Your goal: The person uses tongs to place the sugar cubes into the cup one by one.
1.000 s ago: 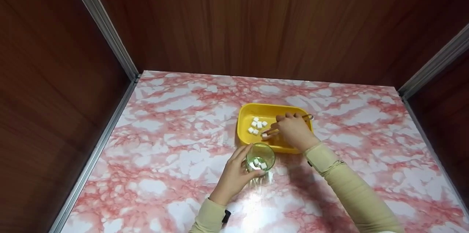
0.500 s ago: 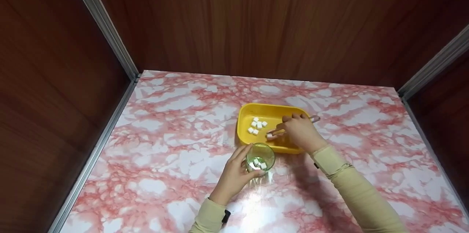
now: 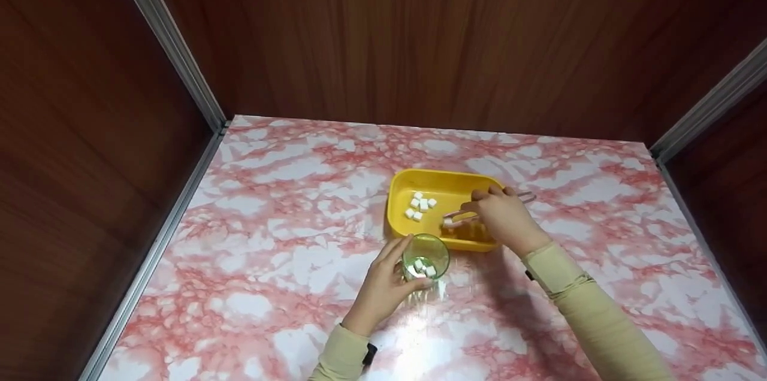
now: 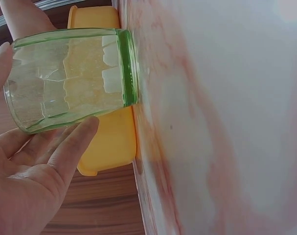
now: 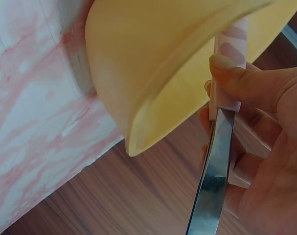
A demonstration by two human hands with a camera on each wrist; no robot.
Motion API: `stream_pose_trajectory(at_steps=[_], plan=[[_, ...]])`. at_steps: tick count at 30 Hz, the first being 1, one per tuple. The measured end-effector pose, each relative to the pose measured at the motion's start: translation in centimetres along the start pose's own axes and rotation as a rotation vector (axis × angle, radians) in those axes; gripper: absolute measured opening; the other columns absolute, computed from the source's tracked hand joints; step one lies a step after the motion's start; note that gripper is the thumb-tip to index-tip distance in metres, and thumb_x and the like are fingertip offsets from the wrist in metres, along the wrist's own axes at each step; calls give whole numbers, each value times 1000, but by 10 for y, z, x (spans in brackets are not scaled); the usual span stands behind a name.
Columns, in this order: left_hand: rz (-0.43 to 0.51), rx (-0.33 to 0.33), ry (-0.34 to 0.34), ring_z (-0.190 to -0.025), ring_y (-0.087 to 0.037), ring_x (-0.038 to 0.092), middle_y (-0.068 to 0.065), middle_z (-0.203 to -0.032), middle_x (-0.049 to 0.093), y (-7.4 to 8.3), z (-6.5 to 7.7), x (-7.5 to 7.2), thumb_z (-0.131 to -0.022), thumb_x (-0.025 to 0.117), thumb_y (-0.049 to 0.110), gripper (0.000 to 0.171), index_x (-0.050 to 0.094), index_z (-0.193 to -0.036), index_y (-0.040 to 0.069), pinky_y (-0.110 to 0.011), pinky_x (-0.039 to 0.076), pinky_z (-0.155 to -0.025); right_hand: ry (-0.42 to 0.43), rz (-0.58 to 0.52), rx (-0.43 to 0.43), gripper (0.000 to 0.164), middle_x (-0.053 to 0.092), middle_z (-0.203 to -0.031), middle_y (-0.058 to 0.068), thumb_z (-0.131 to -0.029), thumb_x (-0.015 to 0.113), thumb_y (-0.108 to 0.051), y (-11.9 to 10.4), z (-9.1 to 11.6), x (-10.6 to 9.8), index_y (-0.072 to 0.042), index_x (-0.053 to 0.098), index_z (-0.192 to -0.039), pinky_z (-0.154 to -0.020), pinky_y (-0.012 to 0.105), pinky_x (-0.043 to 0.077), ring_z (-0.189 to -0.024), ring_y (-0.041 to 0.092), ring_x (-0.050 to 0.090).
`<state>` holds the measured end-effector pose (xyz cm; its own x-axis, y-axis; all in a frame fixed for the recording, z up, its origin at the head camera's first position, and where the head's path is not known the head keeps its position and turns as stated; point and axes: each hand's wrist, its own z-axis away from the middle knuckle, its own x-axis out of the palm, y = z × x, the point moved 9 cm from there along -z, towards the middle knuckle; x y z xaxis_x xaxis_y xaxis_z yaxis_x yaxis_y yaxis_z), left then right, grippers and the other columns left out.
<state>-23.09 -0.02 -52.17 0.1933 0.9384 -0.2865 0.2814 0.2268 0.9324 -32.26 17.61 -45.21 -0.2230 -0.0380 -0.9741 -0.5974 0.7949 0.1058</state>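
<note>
No legible text, no labels or brands, no numbers, no signs

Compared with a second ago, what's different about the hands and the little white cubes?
The right hand slid right with the tongs, and the white cube at their tips went along. Nothing was newly grabbed or let go. The left hand, green glass, yellow tub and other cubes stayed put.
</note>
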Motion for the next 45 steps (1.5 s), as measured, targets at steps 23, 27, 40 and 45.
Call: stream_pose_trajectory(at_steps=[23,27,40,45], plan=[[-6,-8,-4,-128,-17,42,5,-145,36,-1,1,0,-77,78,38,85,35,-149,23,-25,43,-99,68,14,-42,42,59,-89,3,-68,82,2,-8,12,-34,-22,76,-102,-69,48,46,-86,33,54],[5,-5,-4,-128,-16,43,5,-144,37,0,1,0,-77,79,35,84,36,-148,23,-25,43,-99,83,24,-51,42,58,-88,2,-68,82,2,-10,13,-39,-22,76,-102,-65,44,45,-84,31,54],[-106,20,13,-131,-18,39,1,-145,38,3,2,-2,-77,76,43,85,36,-148,20,-28,40,-103,104,25,-67,42,59,-88,2,-68,83,2,-20,17,-63,-20,76,-103,-66,40,43,-82,29,51],[-146,13,5,-133,-17,36,4,-146,37,2,2,-2,-78,73,48,85,34,-149,23,-31,39,-104,100,55,-87,43,60,-90,2,-67,85,-3,-30,18,-71,-20,76,-105,-66,40,44,-84,29,52]])
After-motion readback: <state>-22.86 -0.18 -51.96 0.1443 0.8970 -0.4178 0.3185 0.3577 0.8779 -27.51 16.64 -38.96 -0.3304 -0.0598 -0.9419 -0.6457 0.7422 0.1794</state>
